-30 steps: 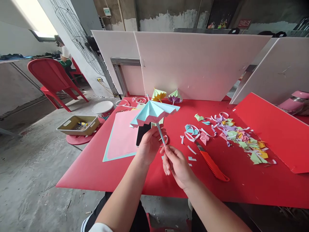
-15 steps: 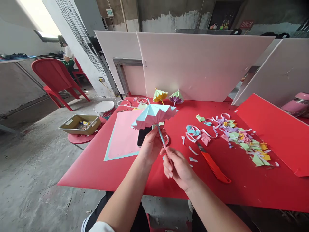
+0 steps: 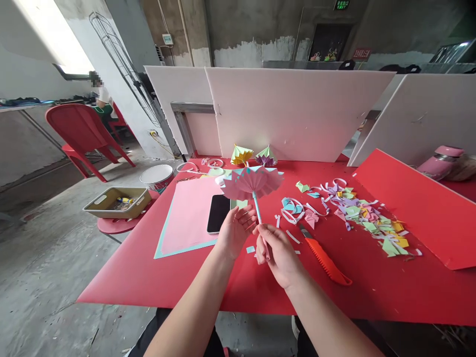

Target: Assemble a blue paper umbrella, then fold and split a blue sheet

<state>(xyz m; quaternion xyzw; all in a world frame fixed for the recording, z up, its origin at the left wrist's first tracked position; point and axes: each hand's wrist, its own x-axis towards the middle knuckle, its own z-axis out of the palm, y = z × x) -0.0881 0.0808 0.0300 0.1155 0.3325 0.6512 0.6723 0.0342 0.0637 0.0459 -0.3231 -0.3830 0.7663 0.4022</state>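
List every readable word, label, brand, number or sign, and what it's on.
"EXIT": green sign high on the back wall; characters above it too small.
Red sign: marks too blurred to read.
Bucket: side print unreadable.
Paper umbrella: no text seen.

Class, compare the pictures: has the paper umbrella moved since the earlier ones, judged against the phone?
Yes: the paper umbrella has shifted toward the view's right relative to the phone, leaving more of it uncovered.

The right hand (image 3: 275,250) holds a paper umbrella (image 3: 253,184).
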